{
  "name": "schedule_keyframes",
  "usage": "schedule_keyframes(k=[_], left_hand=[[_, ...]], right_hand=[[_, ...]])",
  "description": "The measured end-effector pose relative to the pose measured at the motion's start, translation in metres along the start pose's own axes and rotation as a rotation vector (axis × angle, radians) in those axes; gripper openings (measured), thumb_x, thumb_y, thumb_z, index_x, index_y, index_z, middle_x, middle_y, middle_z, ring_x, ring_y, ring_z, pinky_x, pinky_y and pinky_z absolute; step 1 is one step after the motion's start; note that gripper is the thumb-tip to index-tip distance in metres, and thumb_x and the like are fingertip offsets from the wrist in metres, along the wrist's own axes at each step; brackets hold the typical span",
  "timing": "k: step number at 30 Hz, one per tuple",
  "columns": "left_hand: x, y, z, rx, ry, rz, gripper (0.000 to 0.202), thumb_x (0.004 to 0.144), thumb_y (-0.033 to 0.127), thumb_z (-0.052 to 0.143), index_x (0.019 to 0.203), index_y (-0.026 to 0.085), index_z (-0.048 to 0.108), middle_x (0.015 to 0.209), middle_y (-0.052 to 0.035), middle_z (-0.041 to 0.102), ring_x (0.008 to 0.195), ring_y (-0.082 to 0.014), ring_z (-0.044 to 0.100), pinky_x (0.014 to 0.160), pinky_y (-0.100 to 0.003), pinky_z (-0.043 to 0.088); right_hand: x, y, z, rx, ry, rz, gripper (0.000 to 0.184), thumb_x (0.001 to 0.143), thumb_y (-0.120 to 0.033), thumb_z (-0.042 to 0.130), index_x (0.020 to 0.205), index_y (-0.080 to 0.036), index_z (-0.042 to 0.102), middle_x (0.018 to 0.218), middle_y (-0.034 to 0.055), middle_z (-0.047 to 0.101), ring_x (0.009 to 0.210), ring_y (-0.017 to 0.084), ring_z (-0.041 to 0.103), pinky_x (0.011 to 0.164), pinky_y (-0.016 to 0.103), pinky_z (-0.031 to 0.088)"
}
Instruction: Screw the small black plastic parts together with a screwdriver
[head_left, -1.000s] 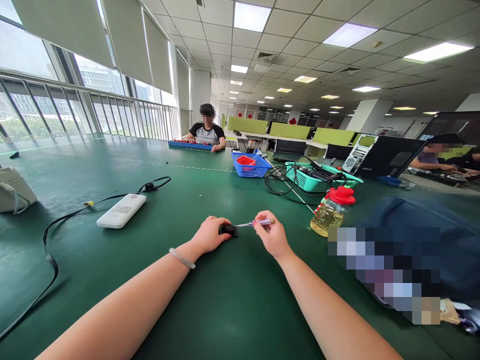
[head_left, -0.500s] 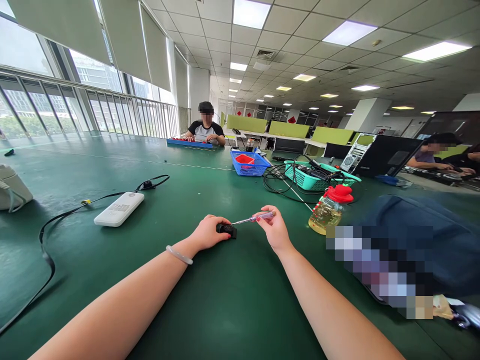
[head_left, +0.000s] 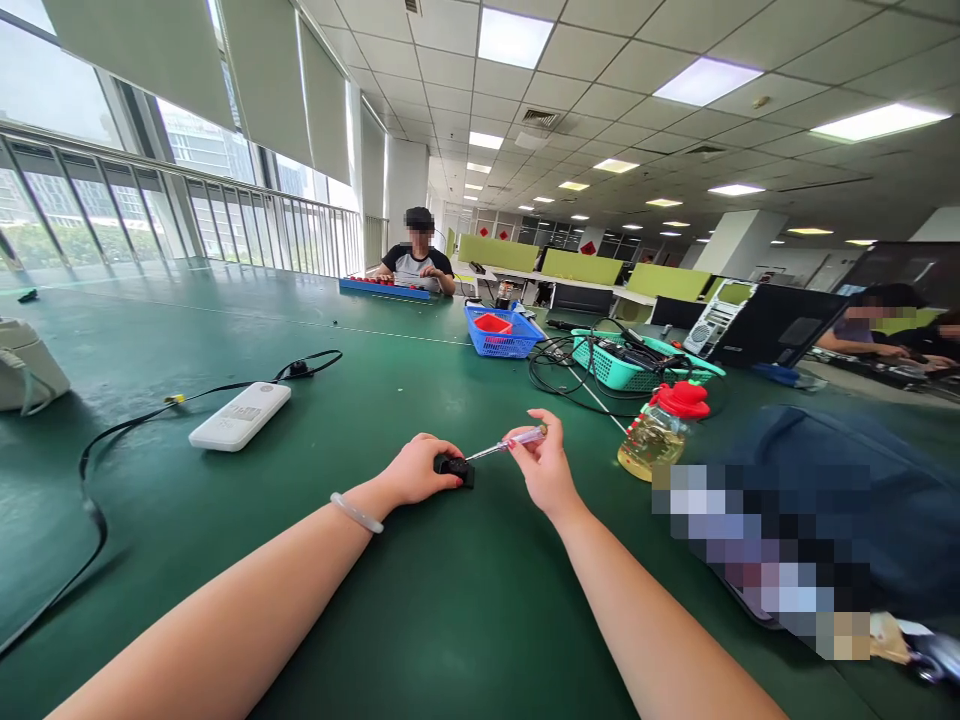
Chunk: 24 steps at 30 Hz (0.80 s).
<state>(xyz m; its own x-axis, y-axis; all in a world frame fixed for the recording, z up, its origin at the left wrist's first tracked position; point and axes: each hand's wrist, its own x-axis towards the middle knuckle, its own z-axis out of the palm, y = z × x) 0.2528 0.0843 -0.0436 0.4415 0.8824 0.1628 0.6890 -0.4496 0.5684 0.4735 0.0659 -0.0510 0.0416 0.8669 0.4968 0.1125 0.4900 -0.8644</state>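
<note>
On the green tabletop point(head_left: 450, 600), my left hand point(head_left: 420, 472) is closed around a small black block-shaped part point(head_left: 457, 470), thumb on its near side and fingers on the far side. The part's exact kind is too small to make out. My right hand point(head_left: 547, 468) pinches the clear pinkish handle of a screwdriver point(head_left: 504, 445). Its thin metal shaft slants down to the left, and the tip meets or nearly meets the top of the black part. A pale bangle point(head_left: 357, 513) circles my left wrist.
Left of my hands lie a white power bank point(head_left: 241, 415) and a black cable point(head_left: 97, 480). To the right stand a red-lidded bottle point(head_left: 660, 430) and a dark blue bag point(head_left: 847, 480). Beyond are a blue basket point(head_left: 501, 342), a teal basket point(head_left: 637, 375) and a seated person point(head_left: 417, 262).
The view has shifted slightly. My left hand still grips the black part; the screwdriver stays at it, its handle tilted a little differently in my right fingers.
</note>
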Motion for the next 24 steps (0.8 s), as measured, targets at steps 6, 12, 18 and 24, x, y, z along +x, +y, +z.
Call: schedule_keyframes(k=[6,12,18,24], left_hand=[[0.0,-0.002,-0.005,-0.007,-0.046,0.073,0.034,0.067,0.037,0.07,0.098,0.024,0.071,0.102,-0.0049,0.07,0.109,-0.0271,0.057,0.094,-0.036,0.047],[-0.001,0.0,-0.006,-0.02,-0.088,0.097,0.037,0.065,0.04,0.072,0.098,0.024,0.07,0.1,-0.0042,0.069,0.108,-0.0264,0.057,0.093,-0.035,0.047],[-0.002,-0.002,-0.005,-0.04,-0.099,0.11,0.036,0.067,0.04,0.072,0.098,0.024,0.069,0.102,-0.0046,0.068,0.107,-0.0259,0.057,0.091,-0.035,0.047],[-0.002,-0.002,-0.004,-0.05,-0.106,0.093,0.038,0.066,0.039,0.072,0.101,0.025,0.07,0.104,-0.005,0.068,0.11,-0.0264,0.056,0.095,-0.036,0.046]], right_hand=[[-0.003,-0.012,0.004,0.03,-0.108,-0.047,0.03,0.092,-0.044,0.051,0.116,-0.029,0.042,0.102,0.0045,0.066,0.093,0.02,0.067,0.093,0.044,0.049],[0.0,-0.014,0.002,0.121,-0.099,0.038,0.034,0.089,-0.051,0.055,0.111,-0.027,0.043,0.086,0.0018,0.071,0.089,0.021,0.07,0.094,0.046,0.047],[0.005,-0.006,0.001,0.219,-0.018,0.136,0.042,0.08,-0.055,0.065,0.106,-0.027,0.045,0.081,-0.0001,0.071,0.081,0.022,0.072,0.092,0.047,0.049],[0.006,0.005,0.003,0.24,-0.008,0.232,0.049,0.072,-0.059,0.07,0.101,-0.027,0.046,0.077,-0.0001,0.071,0.074,0.023,0.072,0.084,0.047,0.053]])
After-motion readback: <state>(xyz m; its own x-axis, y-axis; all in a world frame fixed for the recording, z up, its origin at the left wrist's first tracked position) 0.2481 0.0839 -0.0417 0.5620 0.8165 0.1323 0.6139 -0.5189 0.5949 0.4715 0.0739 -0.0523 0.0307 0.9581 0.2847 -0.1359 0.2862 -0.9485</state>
